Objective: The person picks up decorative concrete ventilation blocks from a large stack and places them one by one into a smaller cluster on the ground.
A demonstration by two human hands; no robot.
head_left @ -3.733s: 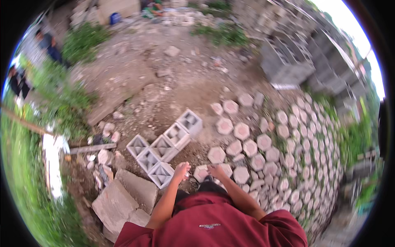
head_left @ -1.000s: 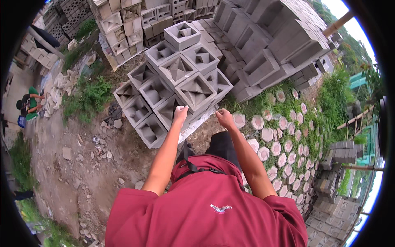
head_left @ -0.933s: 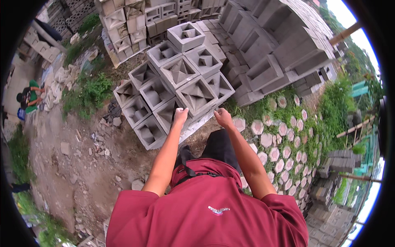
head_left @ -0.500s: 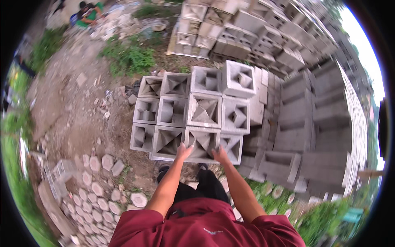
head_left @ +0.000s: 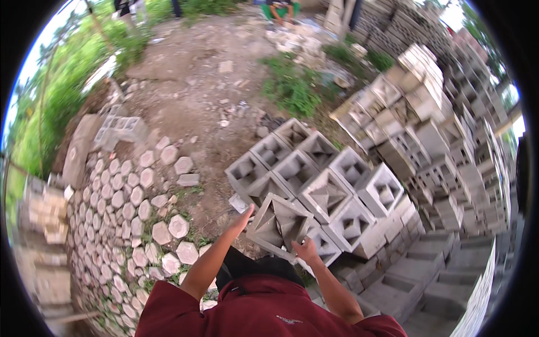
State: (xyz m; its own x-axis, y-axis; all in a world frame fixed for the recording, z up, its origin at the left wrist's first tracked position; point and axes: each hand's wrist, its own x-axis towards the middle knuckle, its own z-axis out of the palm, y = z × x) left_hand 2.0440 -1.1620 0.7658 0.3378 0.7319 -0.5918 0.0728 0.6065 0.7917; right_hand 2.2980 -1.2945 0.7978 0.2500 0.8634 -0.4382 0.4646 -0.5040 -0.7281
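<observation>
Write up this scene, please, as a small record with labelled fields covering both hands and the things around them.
Block: gray concrete, square, recessed side facing the camera, turned askew to the stacked blocks
Left hand: at the block's left side; its exact grip is hard to see
Right hand: gripping the block's rim on the right side
Stack: similar gray units, beyond and to the right of the block
Ground at left: many hexagonal pavers
Farther off: a green shrub; another person, cut off by the top edge
</observation>
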